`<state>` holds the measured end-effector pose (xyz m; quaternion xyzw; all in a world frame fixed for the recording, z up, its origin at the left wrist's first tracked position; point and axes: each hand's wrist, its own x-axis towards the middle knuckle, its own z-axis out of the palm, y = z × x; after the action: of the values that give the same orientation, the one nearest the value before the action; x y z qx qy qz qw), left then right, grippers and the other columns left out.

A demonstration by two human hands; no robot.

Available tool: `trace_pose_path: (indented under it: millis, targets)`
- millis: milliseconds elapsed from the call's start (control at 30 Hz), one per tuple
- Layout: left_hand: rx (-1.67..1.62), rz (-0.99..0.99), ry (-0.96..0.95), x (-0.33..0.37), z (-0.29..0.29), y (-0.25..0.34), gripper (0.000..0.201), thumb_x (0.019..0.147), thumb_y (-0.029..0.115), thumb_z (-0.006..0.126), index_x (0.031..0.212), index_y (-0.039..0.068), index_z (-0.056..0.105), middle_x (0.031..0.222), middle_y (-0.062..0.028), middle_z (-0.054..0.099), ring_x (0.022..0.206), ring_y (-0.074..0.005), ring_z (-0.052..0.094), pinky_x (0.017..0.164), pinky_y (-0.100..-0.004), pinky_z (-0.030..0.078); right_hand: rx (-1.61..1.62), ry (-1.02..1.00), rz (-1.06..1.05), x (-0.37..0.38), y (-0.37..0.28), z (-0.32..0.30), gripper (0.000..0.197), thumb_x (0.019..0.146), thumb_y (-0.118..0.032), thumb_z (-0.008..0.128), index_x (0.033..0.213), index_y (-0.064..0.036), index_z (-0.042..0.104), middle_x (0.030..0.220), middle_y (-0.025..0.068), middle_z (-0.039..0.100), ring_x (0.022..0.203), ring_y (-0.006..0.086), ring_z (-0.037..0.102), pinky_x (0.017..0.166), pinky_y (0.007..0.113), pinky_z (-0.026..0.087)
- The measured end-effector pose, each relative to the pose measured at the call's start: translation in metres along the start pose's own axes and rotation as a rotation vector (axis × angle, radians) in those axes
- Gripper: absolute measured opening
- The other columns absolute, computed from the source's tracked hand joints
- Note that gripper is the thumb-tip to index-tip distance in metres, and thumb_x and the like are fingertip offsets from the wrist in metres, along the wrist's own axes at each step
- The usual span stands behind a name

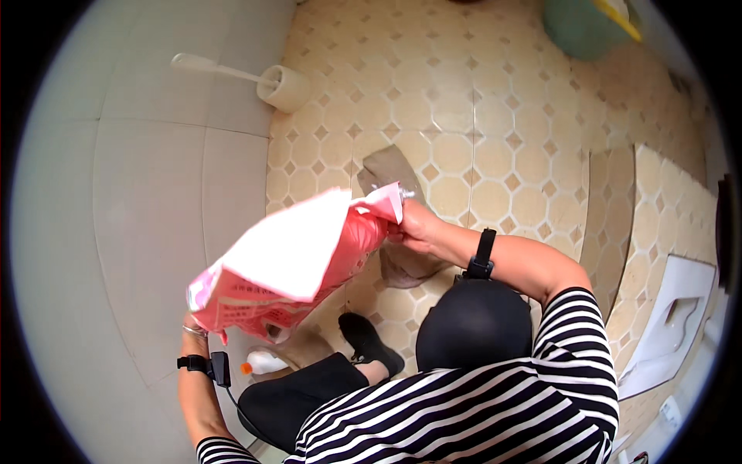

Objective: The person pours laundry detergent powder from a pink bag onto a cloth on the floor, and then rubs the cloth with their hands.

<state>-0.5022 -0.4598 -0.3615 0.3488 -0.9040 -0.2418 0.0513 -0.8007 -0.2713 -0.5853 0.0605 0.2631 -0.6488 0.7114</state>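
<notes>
A large pink and white plastic bag (309,255) with printing on its side hangs slantwise between my two hands, above the floor. My right hand (416,226) is closed on its upper right corner, where the pink edge bunches up. At the lower left end my left hand (195,323) holds the bag from below; most of its fingers are hidden behind the plastic. Beneath the bag a greyish-brown, cloth-like piece (390,166) lies on the tiles, partly covered from view. By my left knee lies a white bottle (267,362) with an orange cap.
A white toilet brush (220,69) leans in its round holder (286,89) beside the grey tiled wall (154,178). Far right stands a green bucket (580,31) with something yellow on its rim. A raised tiled step (610,216) carries a white squat toilet (672,325) to the right.
</notes>
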Motion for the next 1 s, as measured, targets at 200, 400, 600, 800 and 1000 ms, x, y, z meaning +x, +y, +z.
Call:
trace_pose_path:
  millis: [200, 400, 600, 800, 1000]
  targets:
    - [-0.624, -0.425, -0.326, -0.03, 0.029, -0.044, 0.046, 0.08, 0.027, 0.064, 0.115, -0.001, 0.052, 0.098, -0.0082, 0.06, 0.084, -0.0186, 0.058, 0.078, -0.0311, 0.048, -0.752, 0.082, -0.142, -0.03, -0.061, 0.106, 0.014, 0.081, -0.01, 0.057, 0.093, -0.0062, 0.062, 0.072, -0.0029, 0.055, 0.054, 0.0058, 0.044, 0.046, 0.022, 0.032]
    - [-0.817, -0.77, -0.291, -0.054, 0.066, -0.134, 0.046, 0.08, 0.025, 0.064, 0.116, 0.0, 0.051, 0.097, -0.0067, 0.059, 0.082, -0.0165, 0.058, 0.077, -0.0303, 0.048, -0.987, -0.081, -0.546, -0.022, -0.054, 0.168, 0.016, 0.077, -0.01, 0.063, 0.085, 0.0024, 0.061, 0.077, 0.0053, 0.06, 0.071, 0.0137, 0.057, 0.063, 0.029, 0.045]
    - [-0.99, -0.254, -0.063, 0.006, -0.016, -0.052, 0.049, 0.081, 0.019, 0.06, 0.124, 0.003, 0.045, 0.103, -0.0056, 0.055, 0.097, -0.0144, 0.052, 0.083, -0.0282, 0.044, -1.409, -0.054, -0.709, -0.017, -0.011, 0.209, 0.014, 0.074, -0.013, 0.065, 0.076, 0.0004, 0.061, 0.07, 0.0131, 0.056, 0.063, 0.027, 0.055, 0.058, 0.034, 0.043]
    - [-0.321, 0.244, -0.122, 0.049, -0.031, 0.061, 0.056, 0.075, 0.023, 0.065, 0.124, 0.005, 0.045, 0.112, -0.0128, 0.052, 0.107, -0.0251, 0.049, 0.089, -0.0346, 0.04, -1.551, -0.099, -0.647, -0.007, 0.003, 0.221, 0.02, 0.071, -0.015, 0.066, 0.082, 0.0001, 0.062, 0.079, 0.0171, 0.058, 0.071, 0.0321, 0.057, 0.064, 0.039, 0.045]
    - [-0.148, 0.254, -0.19, 0.072, 0.01, 0.074, 0.035, 0.073, 0.013, 0.061, 0.108, 0.006, 0.056, 0.098, -0.0166, 0.058, 0.091, -0.0337, 0.054, 0.082, -0.0375, 0.044, -1.209, -0.182, -0.341, -0.004, -0.021, 0.194, 0.043, 0.08, -0.013, 0.062, 0.117, -0.0033, 0.044, 0.102, 0.0054, 0.055, 0.076, 0.0115, 0.057, 0.065, 0.026, 0.046]
